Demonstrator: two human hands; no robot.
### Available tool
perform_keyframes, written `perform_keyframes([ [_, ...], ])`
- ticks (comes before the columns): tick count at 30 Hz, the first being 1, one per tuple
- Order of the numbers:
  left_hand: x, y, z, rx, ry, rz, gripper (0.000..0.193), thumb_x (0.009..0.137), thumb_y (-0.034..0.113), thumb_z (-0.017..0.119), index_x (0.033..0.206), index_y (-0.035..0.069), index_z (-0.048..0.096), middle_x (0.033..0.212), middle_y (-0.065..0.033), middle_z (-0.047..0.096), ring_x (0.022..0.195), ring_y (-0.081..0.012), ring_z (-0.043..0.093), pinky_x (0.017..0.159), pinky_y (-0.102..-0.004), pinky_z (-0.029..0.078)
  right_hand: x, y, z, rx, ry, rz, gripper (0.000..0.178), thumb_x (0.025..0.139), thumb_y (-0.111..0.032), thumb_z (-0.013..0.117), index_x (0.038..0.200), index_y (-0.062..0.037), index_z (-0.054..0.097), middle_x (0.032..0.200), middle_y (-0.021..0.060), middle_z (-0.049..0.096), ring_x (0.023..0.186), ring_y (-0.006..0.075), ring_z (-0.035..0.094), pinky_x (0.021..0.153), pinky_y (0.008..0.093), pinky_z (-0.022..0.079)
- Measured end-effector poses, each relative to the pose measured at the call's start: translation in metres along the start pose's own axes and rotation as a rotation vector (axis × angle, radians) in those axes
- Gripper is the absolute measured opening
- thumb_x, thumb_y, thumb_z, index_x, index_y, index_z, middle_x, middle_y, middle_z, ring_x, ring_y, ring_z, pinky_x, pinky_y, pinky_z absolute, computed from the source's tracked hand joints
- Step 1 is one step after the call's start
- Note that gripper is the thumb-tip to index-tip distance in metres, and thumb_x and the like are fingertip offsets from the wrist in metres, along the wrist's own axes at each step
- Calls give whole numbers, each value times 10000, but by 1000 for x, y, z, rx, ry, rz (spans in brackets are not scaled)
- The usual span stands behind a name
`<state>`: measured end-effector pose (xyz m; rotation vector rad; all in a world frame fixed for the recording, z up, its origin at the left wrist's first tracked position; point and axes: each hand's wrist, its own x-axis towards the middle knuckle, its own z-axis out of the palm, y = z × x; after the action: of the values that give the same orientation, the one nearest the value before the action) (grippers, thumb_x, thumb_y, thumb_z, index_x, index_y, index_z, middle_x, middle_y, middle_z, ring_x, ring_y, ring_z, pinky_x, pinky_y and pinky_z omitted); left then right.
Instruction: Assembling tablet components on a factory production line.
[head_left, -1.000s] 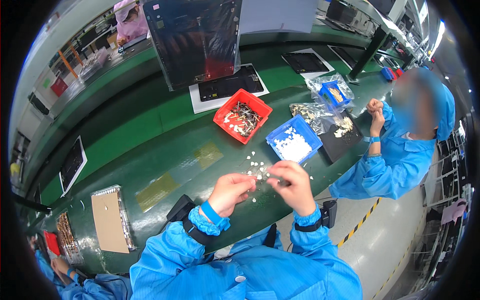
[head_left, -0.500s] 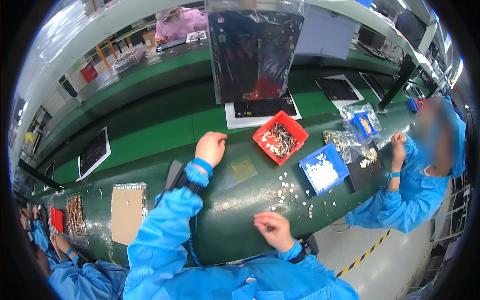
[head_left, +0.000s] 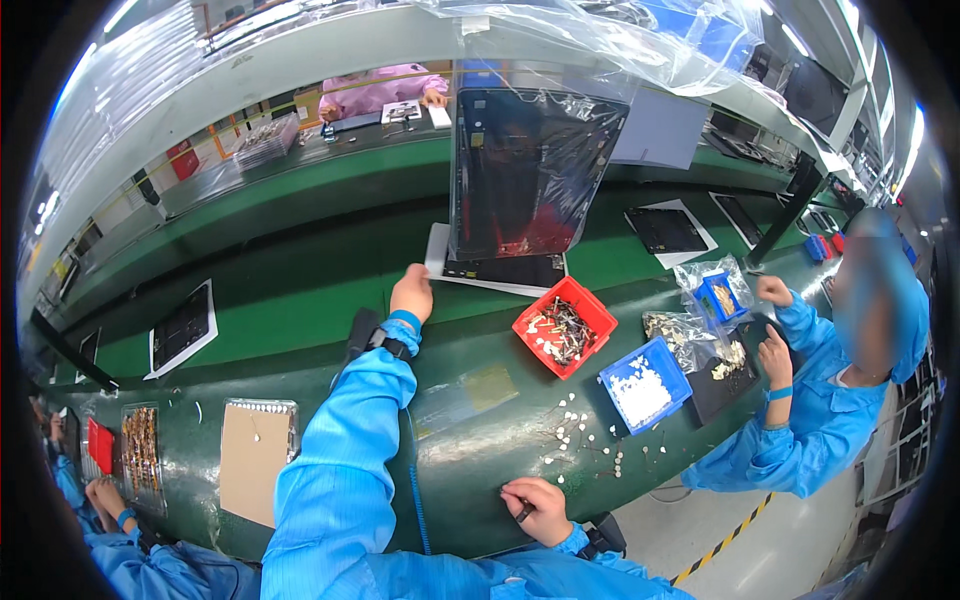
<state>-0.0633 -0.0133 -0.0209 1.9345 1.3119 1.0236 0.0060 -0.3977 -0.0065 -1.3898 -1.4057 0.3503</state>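
Note:
My left hand [head_left: 412, 292] reaches across the green bench. Its fingers close on the left edge of a white sheet [head_left: 436, 250], which lies under a dark flat panel [head_left: 510, 270]. Part of that panel is hidden behind a hanging plastic-bagged dark panel [head_left: 525, 170]. Near the front edge of the bench, my right hand [head_left: 540, 508] is curled closed, with a small dark thing showing at its fingers; its kind is unclear. Small white round pieces with thin leads [head_left: 570, 430] lie loose beyond it. A red bin [head_left: 598, 350] of similar mixed pieces stands between my hands and the hanging bag.
A blue bin [head_left: 680, 388] of white pieces is right of the red one. Clear bags [head_left: 680, 338] lie behind it. A co-worker [head_left: 800, 380] sits at the right. A cardboard sheet [head_left: 250, 460] lies on the left. A coiled blue cord [head_left: 420, 500] runs beside my left arm.
My left hand has moved forward and taken hold of the white sheet's edge; sheet and panel have shifted left and tilted. My right hand has lowered toward the bench's front edge. The view has tilted up.

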Motion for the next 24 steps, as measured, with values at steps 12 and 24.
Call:
perform_keyframes([
  [12,10,4,-35,-859,933,-523,794,631,-59,710,1276,30,256,1228,-174,435,1078,-271,487,890,-391,419,-4,-2,2,19,-14,48,112,689,18,679,785,-20,634,781,105,631,611,173,591,506,251,469],
  [24,-92,80,-229,-789,423,231,309,846,36,544,1145,-31,505,1053,-72,583,945,-151,555,840,-280,423,-3,-10,-11,67,242,35,115,737,63,618,820,-14,602,832,87,610,579,88,530,470,196,407],
])
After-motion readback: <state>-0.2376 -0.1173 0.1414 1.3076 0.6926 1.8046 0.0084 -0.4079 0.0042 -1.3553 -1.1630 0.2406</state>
